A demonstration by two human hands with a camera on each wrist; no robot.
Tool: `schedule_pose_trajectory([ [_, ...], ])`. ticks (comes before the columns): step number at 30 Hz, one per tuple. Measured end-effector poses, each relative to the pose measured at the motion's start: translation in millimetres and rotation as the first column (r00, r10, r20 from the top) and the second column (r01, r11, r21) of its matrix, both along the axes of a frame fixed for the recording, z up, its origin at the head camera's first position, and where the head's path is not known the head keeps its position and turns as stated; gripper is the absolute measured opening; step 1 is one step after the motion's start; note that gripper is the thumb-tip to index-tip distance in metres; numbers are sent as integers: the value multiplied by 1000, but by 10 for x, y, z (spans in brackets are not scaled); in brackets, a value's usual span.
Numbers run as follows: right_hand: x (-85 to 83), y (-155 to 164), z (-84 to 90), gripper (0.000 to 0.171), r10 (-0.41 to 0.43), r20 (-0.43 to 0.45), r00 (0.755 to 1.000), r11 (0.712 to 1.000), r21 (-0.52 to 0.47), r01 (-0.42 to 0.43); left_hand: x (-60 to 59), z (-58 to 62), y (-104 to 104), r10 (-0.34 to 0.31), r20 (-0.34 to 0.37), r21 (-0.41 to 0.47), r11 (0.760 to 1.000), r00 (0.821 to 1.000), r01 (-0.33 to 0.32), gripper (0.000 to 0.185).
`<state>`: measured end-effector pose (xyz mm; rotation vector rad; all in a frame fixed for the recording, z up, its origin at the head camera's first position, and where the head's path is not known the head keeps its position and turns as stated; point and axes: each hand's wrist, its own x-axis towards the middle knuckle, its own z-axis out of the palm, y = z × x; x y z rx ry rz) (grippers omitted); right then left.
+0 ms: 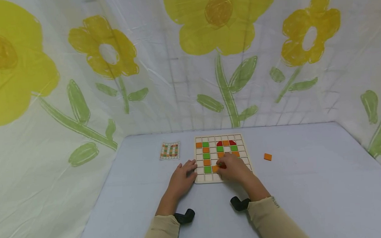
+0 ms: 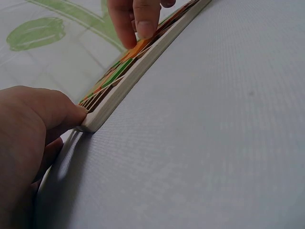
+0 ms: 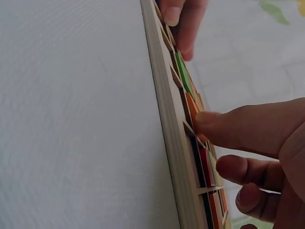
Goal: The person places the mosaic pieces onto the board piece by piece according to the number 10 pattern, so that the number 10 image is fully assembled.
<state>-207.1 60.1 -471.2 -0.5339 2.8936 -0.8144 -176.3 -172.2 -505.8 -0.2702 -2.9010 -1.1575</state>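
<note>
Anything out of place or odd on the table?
One orange tile lies loose on the table, right of the grid board and apart from the tiles seated in its cells. A pattern card lies flat to the board's left. Nothing looks spilled or damaged.

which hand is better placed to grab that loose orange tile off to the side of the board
Right, probably. The loose orange tile lies on the table to the right of the grid board, nearer the right hand. The left hand rests at the board's left edge, steadying it, with the whole board between it and the tile.
</note>
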Motion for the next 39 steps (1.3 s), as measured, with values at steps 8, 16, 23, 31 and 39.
schedule_pose_trajectory([
  [8, -15, -35, -26, 10, 21, -15, 1000, 1000, 21, -21, 3, 5, -2, -1, -6, 4, 1000, 1000, 1, 35],
  [16, -12, -26, -11, 11, -1, 8, 1000, 1000, -1, 1, 4, 18, 6, 4, 0, 2, 1000, 1000, -4, 35],
  [23, -23, -37, -36, 12, 11, 8, 1000, 1000, -1, -11, 4, 8, 6, 8, 2, 1, 1000, 1000, -8, 35],
  [31, -25, -38, -51, 11, 15, -1, 1000, 1000, -10, -15, 15, 20, 8, 10, 6, 5, 1000, 1000, -10, 36],
  [39, -71, 172, 43, 23, -101, 117, 988, 991, -72, 110, 17, 27, 12, 13, 1, 3, 1000, 1000, -13, 36],
])
